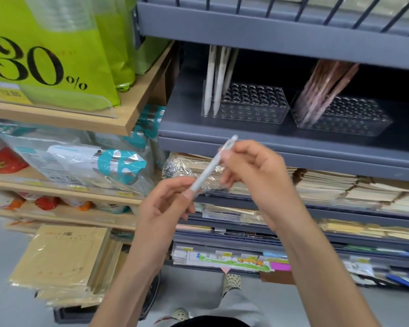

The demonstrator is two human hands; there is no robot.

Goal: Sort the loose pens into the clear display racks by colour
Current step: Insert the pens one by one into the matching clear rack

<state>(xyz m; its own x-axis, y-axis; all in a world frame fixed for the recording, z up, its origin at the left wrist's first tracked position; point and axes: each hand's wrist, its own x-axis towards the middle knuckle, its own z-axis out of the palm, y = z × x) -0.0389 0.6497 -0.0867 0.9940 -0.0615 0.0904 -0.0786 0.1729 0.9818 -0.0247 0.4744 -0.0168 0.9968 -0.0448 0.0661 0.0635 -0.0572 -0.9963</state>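
While the left hand (165, 204) pinches the low end of the pale pen (210, 168) and the right hand (253, 171) its upper part, it should go upright into the white-pen rack (253, 109) above both.

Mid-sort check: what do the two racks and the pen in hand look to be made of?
The left rack and right rack look like clear hard plastic, probably acrylic. They are glossy, and the grey shelf shows through their walls and holes. The pen looks like pale frosted plastic, matte and slightly translucent, though motion blur leaves its finish uncertain.
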